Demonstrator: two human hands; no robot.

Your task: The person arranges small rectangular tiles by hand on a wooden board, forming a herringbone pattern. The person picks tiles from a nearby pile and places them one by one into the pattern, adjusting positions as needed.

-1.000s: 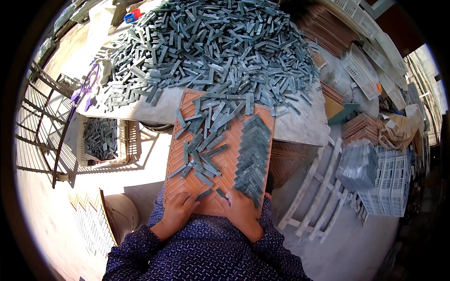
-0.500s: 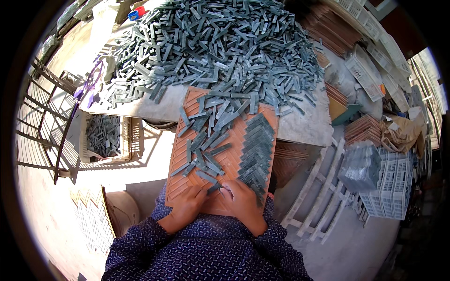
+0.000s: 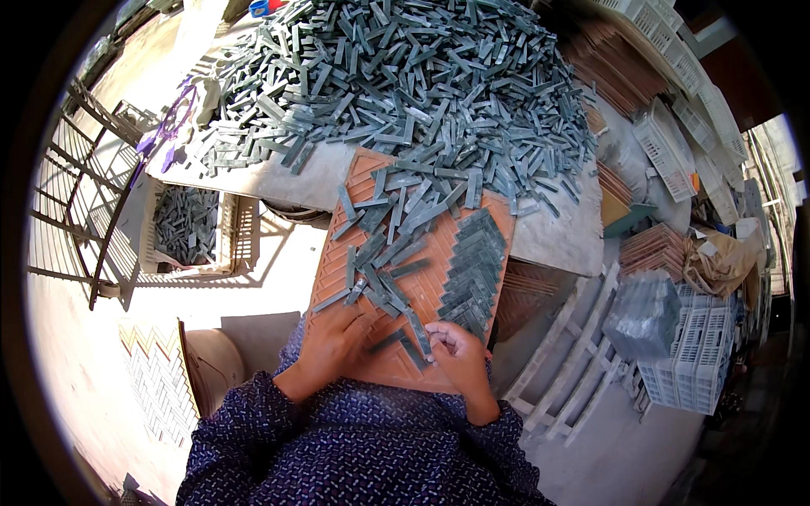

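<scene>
My two hands rest on one orange mould board (image 3: 439,278). My right hand (image 3: 460,354) pinches one grey tile strip (image 3: 419,331); my left hand (image 3: 331,341) lies flat, holding nothing. Beyond them on the worktop (image 3: 557,236), the tile heap (image 3: 405,76) is too tangled to count.

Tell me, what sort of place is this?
Probably a tile workshop where mosaic sheets get assembled: a heap of grey tile strips on the table, an orange herringbone tray, and stacked white crates.
</scene>
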